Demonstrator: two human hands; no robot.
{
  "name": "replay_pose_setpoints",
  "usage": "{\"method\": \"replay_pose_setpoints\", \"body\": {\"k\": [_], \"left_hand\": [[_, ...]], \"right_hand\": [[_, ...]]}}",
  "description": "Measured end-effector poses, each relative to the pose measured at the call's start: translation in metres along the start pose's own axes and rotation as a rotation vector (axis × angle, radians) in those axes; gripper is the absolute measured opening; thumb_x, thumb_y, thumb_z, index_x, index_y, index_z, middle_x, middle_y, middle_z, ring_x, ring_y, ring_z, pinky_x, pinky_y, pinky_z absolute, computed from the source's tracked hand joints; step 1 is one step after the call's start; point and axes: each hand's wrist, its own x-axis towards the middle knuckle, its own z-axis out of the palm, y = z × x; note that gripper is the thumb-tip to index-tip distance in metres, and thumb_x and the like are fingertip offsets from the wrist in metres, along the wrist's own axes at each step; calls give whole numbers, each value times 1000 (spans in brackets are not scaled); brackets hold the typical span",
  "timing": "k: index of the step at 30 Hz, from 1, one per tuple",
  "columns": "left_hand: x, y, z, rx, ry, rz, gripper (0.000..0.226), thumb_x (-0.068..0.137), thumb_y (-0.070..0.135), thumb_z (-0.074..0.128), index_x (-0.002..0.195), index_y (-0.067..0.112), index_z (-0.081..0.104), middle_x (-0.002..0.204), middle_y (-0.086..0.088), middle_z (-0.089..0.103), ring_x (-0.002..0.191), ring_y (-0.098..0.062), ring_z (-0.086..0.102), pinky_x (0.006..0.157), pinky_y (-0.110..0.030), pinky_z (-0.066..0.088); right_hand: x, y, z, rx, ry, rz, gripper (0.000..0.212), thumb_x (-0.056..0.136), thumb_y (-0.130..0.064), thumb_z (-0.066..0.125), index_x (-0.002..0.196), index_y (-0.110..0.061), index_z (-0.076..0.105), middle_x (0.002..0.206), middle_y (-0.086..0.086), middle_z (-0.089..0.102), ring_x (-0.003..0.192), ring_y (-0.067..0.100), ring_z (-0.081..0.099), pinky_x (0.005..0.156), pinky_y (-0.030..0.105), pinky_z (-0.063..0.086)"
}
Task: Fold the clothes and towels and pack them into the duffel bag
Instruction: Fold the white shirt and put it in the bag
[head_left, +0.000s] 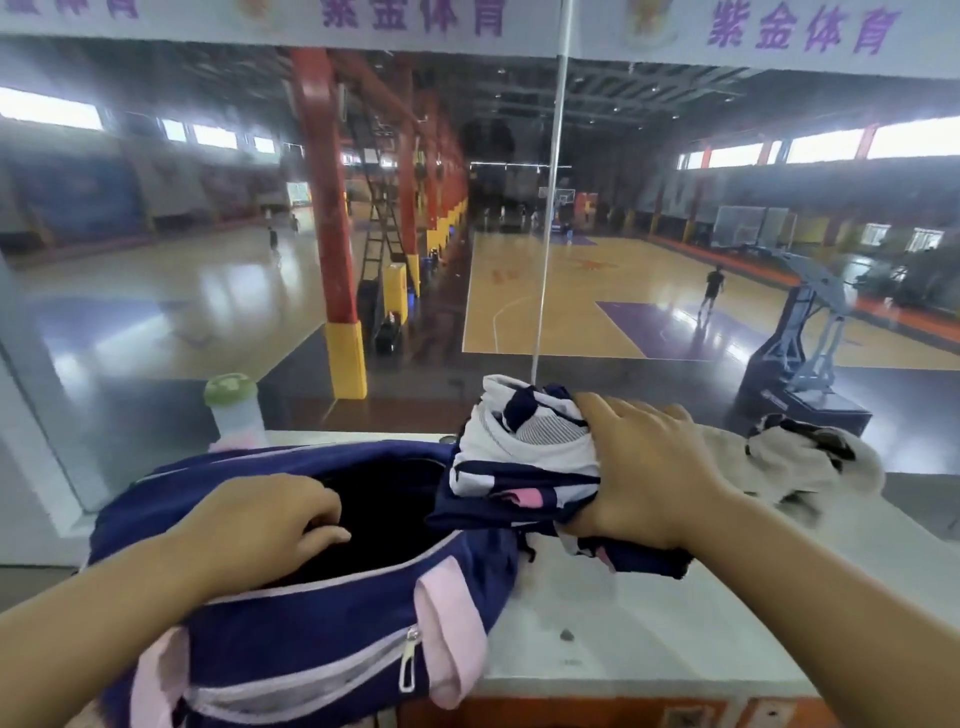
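Nearest the camera, the navy duffel bag (311, 649) with pink straps is lying on the white ledge (649, 634), its main zip undone and its dark inside showing. A silver zipper pull (410, 660) is hanging on the closed side pocket. The left hand (260, 525) is gripping the near rim of the opening, its fingers curled close together over the edge and their tips dipping inside.

Just to the right, the right hand (649, 467) is holding a folded garment (519, 457) – white, navy and pink – above the bag's right end, its left edge reaching over the opening. The fingers are lying slightly spread across the top of the bundle; the thumb is hidden, so I cannot tell how it is set.

Past that hand, a beige cloth (800, 457) with dark markings is lying crumpled on the ledge. Behind the bag, a bottle (234, 405) with a green lid is standing against the glass pane (156, 270).

Beyond the glass – a basketball court with a red pillar (322, 208), a hoop stand (800, 332) and a distant person (712, 288).
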Motion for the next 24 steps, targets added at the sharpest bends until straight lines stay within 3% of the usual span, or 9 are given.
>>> {"method": "replay_pose_setpoints", "body": {"k": [4,8,11,13,17,19,21,24], "left_hand": [[-26,-42,12,106,-84,-116,29,86,53,49,104,32,59,107,14,58,101,-8,54,83,-30,47],[-43,-71,21,212,-119,-235,48,79,57,55,120,32,55,120,0,41,115,-22,38,92,-33,40],[-52,-88,26,145,-116,-359,71,70,57,62,134,45,33,132,-6,28,118,-31,30,95,-39,38],[-56,-98,28,50,-122,-384,87,61,56,62,136,51,17,134,-6,22,114,-34,37,97,-39,42],[-56,-108,30,-189,-174,-349,99,60,38,63,145,39,13,138,1,21,108,-25,55,92,-31,46],[-54,-114,31,-271,-112,-290,91,56,32,61,139,40,24,133,8,32,111,-21,54,93,-34,47],[-53,-120,29,-317,-48,-232,83,55,29,63,131,42,32,126,14,39,111,-14,51,94,-33,46],[-52,-123,20,-386,-50,-218,84,55,21,66,130,42,34,117,17,43,103,-7,47,91,-27,46]], "right_hand": [[24,-51,11,66,47,-77,77,49,-71,60,110,-28,39,100,-11,58,95,20,57,83,40,41],[42,-97,24,51,63,-170,88,51,-65,63,123,-25,32,110,-9,58,102,21,56,84,39,39],[50,-126,31,-2,57,-254,99,54,-59,63,133,-20,20,116,-5,58,106,24,55,87,42,40],[56,-144,35,-41,42,-322,95,57,-53,64,132,-19,16,114,-2,57,104,27,55,86,44,39],[67,-177,41,-111,36,-445,77,58,-45,65,121,-22,27,104,3,60,93,30,57,76,43,38],[71,-194,41,-140,62,-501,65,59,-42,65,112,-24,31,99,4,60,89,29,58,68,39,30],[75,-210,45,-176,51,-567,68,64,-40,66,119,-23,30,103,7,59,93,30,57,67,41,22],[81,-233,51,-212,45,-633,65,69,-44,66,123,-23,36,106,7,59,93,29,57,67,42,23]]}}
